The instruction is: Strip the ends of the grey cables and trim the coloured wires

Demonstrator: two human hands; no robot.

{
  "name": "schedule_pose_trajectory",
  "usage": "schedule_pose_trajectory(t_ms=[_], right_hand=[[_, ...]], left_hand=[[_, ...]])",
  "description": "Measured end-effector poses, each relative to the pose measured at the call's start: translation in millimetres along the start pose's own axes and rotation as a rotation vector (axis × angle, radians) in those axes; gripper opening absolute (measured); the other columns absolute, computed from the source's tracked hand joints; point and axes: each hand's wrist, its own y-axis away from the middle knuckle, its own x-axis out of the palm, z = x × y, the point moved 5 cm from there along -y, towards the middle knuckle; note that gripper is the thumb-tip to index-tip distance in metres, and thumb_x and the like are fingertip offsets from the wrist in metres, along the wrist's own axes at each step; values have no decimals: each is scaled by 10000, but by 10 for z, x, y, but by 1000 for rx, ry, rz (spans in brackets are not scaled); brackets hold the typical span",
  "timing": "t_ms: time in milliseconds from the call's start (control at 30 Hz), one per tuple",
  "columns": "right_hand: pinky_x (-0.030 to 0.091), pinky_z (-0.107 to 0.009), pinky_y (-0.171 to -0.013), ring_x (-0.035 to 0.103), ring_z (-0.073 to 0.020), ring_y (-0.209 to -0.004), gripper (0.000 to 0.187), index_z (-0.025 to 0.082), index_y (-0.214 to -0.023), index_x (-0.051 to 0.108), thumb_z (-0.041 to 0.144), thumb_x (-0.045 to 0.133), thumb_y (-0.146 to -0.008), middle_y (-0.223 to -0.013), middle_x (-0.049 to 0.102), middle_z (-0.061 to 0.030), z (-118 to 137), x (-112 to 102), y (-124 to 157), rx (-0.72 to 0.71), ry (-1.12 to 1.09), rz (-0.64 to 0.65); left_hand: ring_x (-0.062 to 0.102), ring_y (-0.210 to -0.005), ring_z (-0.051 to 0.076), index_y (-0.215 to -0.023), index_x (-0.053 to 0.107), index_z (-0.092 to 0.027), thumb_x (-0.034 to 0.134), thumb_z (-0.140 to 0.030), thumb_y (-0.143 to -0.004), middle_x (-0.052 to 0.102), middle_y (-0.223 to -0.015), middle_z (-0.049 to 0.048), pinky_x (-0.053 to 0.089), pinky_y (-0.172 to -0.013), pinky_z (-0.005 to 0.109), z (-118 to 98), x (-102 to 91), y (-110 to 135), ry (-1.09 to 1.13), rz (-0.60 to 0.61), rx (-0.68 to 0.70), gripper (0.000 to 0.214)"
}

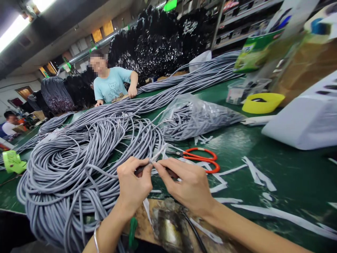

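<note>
My left hand (133, 184) and my right hand (188, 184) meet above the table's front edge, both pinched on the end of a grey cable (155, 158) wrapped in a white strip. The cable leads into a big heap of grey cables (79, 165) at my left. Orange-handled scissors (202, 160) lie on the green table (263, 165) just beyond my right hand. White paper strips (256, 174) are scattered around them.
A clear bag of grey cable pieces (197, 117) lies behind the scissors. A yellow bowl (262, 102), a white box (305, 119) and a clear tub stand at the right. A person in a light blue shirt (112, 86) works across the table, with black bundles behind.
</note>
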Motion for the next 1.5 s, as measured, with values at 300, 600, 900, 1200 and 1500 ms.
schedule_pose_trajectory(t_ms=[300,600,900,1200,1500], right_hand=[[331,-210,-463,483,-85,-417,247,156,-630,580,192,478,-852,-505,572,0,-37,-62,-33,-27,48,-20],[309,-224,-476,543,-106,-454,324,166,-608,613,259,442,-867,-540,619,-8,-169,-44,-73,62,129,70],[292,-215,-426,412,-79,-377,328,166,-562,577,243,448,-854,-448,521,24,-218,5,-78,171,24,101],[329,-234,-482,501,-100,-445,260,145,-632,612,185,474,-849,-498,569,-7,132,-74,52,-202,-17,49],[298,-248,-470,573,-124,-478,300,163,-626,629,259,464,-858,-546,627,-11,-203,-86,-132,-4,216,68]], left_hand=[[630,-583,161,-709,709,-134,592,-222,-710,704,-659,59,485,-556,239,176,48,-47,243,48,-286,145],[619,-560,156,-713,698,-119,602,-247,-700,698,-647,54,481,-518,229,137,37,-48,353,53,-307,161],[493,-485,106,-738,694,-141,577,-160,-742,602,-577,14,389,-467,212,-3,32,-13,41,36,44,118],[610,-598,151,-724,702,-138,594,-133,-706,687,-671,52,463,-564,238,141,137,-46,16,115,-131,109],[613,-580,155,-735,690,-115,569,-233,-742,689,-656,58,470,-534,230,142,7,-65,240,54,-213,169]])
